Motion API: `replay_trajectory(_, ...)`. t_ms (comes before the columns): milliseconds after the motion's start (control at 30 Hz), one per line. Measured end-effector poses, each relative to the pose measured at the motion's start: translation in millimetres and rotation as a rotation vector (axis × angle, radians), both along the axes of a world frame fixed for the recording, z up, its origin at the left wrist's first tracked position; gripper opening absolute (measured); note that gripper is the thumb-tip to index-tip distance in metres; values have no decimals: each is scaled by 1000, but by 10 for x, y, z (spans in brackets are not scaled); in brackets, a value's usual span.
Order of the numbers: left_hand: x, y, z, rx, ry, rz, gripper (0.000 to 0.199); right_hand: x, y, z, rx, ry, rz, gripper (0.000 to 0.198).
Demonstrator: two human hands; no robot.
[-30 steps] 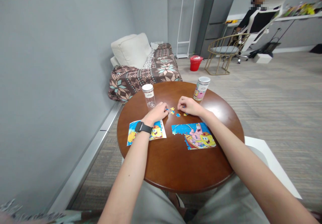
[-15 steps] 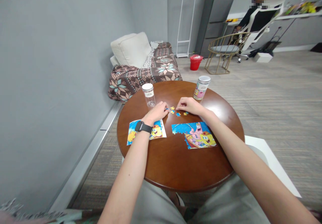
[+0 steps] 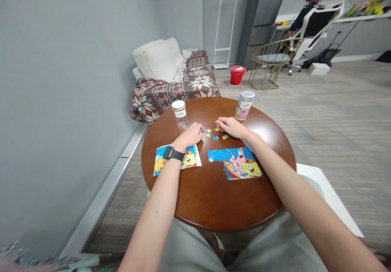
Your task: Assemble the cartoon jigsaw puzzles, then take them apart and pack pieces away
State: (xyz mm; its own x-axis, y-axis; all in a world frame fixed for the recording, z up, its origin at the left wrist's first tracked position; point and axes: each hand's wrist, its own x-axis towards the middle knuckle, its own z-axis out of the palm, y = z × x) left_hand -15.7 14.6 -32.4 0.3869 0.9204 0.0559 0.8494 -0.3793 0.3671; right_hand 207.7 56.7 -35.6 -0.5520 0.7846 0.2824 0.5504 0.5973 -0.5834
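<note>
My left hand (image 3: 193, 132), with a black watch at the wrist, rests on the table with bent fingers closed at a small blue puzzle piece (image 3: 203, 132). My right hand (image 3: 229, 126) is across from it, fingers curled together, and a yellow puzzle piece (image 3: 218, 129) shows just below its fingertips. Whether that hand grips anything is hidden. Between the hands lie several loose pieces, among them a blue one (image 3: 216, 138). Nearer me is a partly joined cartoon puzzle (image 3: 242, 166). A printed picture sheet (image 3: 191, 160) lies partly under my left wrist.
A clear jar with a white lid (image 3: 180, 115) stands beyond my left hand. Behind my right hand is a printed jar (image 3: 244, 105). The round wooden table (image 3: 207, 198) has a draped couch (image 3: 201, 76) behind it. A person (image 3: 301, 19) sits farther back.
My right hand has shifted slightly to the right, and a yellow piece now shows below its fingertips. My left hand has stayed nearly in place.
</note>
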Motion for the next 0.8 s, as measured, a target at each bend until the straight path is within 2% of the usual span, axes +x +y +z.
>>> replay_trajectory(100,6,-8,15,-11,0,7,20,0,-9,-3,-26,-5,15,27)
replay_trajectory(233,11,-16,23,-7,2,8,21,-8,-15,-14,-23,10,78,30)
replay_trajectory(400,15,-19,24,0,18,4,16,-2,-7,-40,-40,52,41,33)
replay_trajectory(500,22,-31,49,-11,11,6,14,10,1,-58,-42,68,45,28)
replay_trajectory(800,31,-68,91,-25,-1,8,19,7,19,-43,15,35,74,22)
